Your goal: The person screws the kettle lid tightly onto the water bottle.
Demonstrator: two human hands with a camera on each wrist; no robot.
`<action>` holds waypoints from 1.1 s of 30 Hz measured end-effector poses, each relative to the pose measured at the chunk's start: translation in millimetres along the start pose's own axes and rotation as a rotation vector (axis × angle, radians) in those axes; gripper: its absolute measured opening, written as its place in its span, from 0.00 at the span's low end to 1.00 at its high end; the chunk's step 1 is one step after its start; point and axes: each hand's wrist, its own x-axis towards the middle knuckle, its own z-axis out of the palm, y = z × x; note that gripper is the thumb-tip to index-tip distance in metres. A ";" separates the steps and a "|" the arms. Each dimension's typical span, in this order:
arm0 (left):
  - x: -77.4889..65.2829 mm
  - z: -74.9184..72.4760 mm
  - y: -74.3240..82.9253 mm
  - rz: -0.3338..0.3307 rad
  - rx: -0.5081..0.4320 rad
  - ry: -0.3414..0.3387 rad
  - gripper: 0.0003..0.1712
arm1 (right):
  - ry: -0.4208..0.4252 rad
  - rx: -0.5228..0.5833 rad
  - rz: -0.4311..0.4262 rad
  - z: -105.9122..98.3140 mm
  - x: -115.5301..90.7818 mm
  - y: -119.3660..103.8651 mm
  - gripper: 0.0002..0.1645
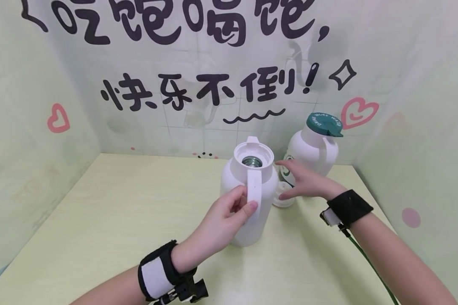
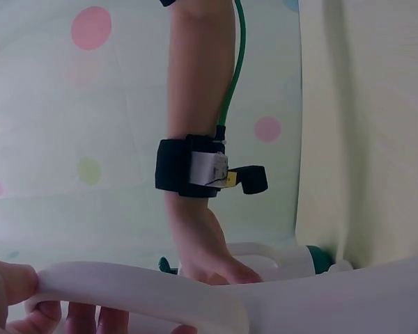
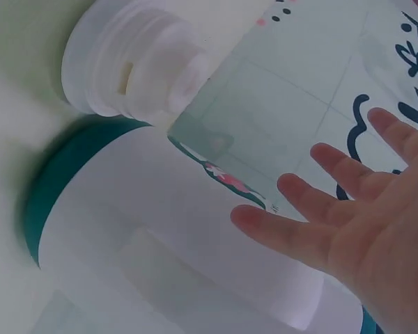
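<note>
My left hand (image 1: 223, 216) grips the handle (image 1: 254, 190) of a white thermos jug (image 1: 248, 228) in the middle of the head view. That jug has no lid on, so its round mouth and shiny inner neck show. In the right wrist view, my right hand (image 3: 383, 216) has its fingers spread and holds nothing. It reaches between the gripped jug and a second white jug (image 1: 314, 148) with a green lid (image 1: 324, 124). Under the right hand a white screw stopper (image 1: 284, 201) sits on the table, partly hidden by the fingers and the front jug.
The pale yellow table (image 1: 118, 220) meets a printed backdrop (image 1: 198, 118) at its far edge, with sheet walls on both sides. Straps with small cameras circle both wrists. A green cable (image 1: 370, 262) runs along the right forearm.
</note>
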 end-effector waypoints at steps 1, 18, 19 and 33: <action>-0.1 0.1 -0.2 0.000 0.001 0.001 0.04 | -0.009 -0.041 0.012 0.4 3.3 -0.9 0.57; -2.7 0.0 0.2 0.028 -0.012 0.008 0.04 | -0.135 -0.202 0.195 31.9 50.9 6.5 0.43; -2.7 0.1 0.2 0.029 -0.010 0.009 0.04 | -0.135 -0.195 0.207 33.8 51.6 6.9 0.42; -3.5 0.7 -0.4 0.024 -0.007 0.008 0.05 | -0.141 -0.306 0.367 53.4 43.9 -5.6 0.26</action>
